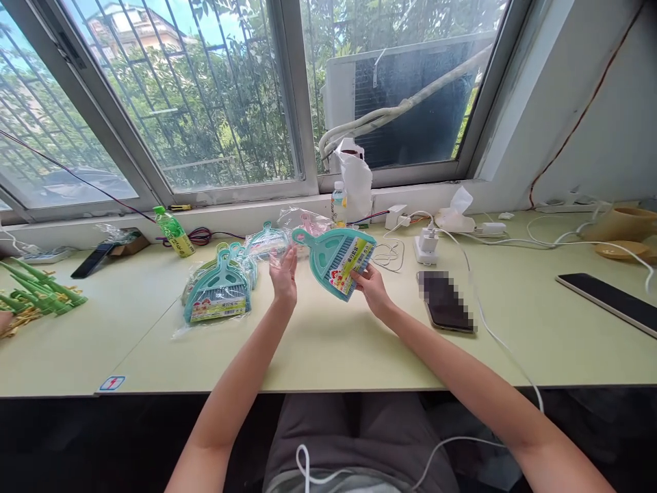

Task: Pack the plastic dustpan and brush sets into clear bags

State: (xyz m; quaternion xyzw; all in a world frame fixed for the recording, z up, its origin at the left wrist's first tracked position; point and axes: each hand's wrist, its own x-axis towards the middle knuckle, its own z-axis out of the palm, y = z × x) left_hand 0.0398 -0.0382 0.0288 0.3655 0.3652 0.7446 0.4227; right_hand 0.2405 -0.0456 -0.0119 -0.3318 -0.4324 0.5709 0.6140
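Observation:
My right hand (pixel 371 287) grips a teal mini dustpan and brush set (pixel 324 259) by its lower right corner, thumb over the printed label. The set is tilted above the table, its looped handle pointing up to the left. Just left of it, my left hand (pixel 284 277) is raised with fingers stretched upward, holding nothing that I can make out. Further left, a pile of similar dustpan sets (pixel 218 291) in clear plastic lies on the table. Behind my left hand lie another teal set (pixel 267 241) and a pink one (pixel 306 224) in clear wrapping.
On the pale table (pixel 328 356) a phone (pixel 446 301) lies right of my hands, near a white charger (pixel 426 245) with trailing cables. A green-capped bottle (pixel 174 231) leans at the back left. Green plant-like stalks (pixel 38 294) lie far left, a dark tablet-like device (pixel 610 301) far right.

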